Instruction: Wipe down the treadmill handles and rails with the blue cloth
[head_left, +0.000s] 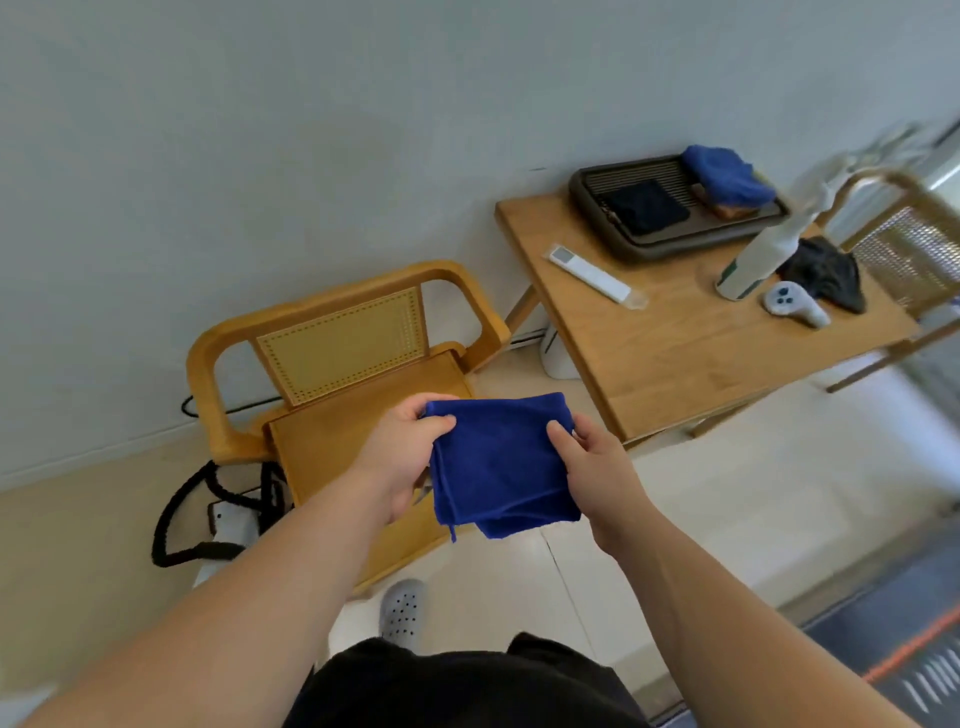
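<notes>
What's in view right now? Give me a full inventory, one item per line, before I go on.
Folded blue cloth: one, held in the air between both hands.
Wooden chair with cane back: one, tan, left, against the wall.
Second cane chair: one, far right, partly cut off.
Wooden table: one, light brown, right.
Dark slatted tray: one, at the table's back.
Bunched blue cloth: one, on the tray.
White remote: one, on the table.
White spray bottle: one, blurred.
Grey handheld controller: one.
Black crumpled cloth: one.
Black coiled cord: on the floor, left.
Left hand: grips the cloth.
Right hand: grips the cloth.
</notes>
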